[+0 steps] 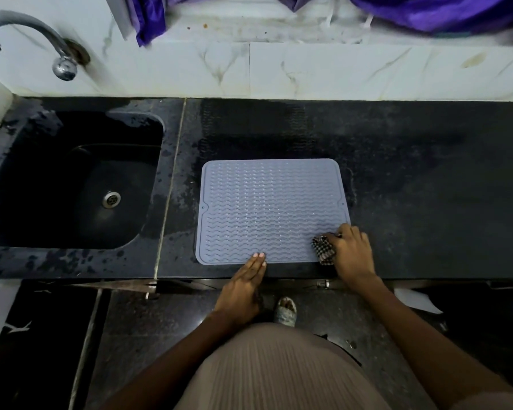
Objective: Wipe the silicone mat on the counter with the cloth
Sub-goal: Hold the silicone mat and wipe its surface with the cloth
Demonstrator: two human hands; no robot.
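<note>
A grey silicone mat [271, 208] with wavy ridges lies flat on the black counter [427, 202], near its front edge. My right hand [351, 250] grips a bunched dark checked cloth [324, 249] on the mat's near right corner. My left hand [246, 287] lies with straight fingers, the fingertips pressing on the mat's near edge around its middle.
A black sink [71, 184] with a metal drain is set into the counter at the left, under a chrome tap [27, 39]. The counter around the sink looks wet. Purple fabric [427, 13] hangs over the white tiled ledge behind. My foot [285, 310] stands on the floor below.
</note>
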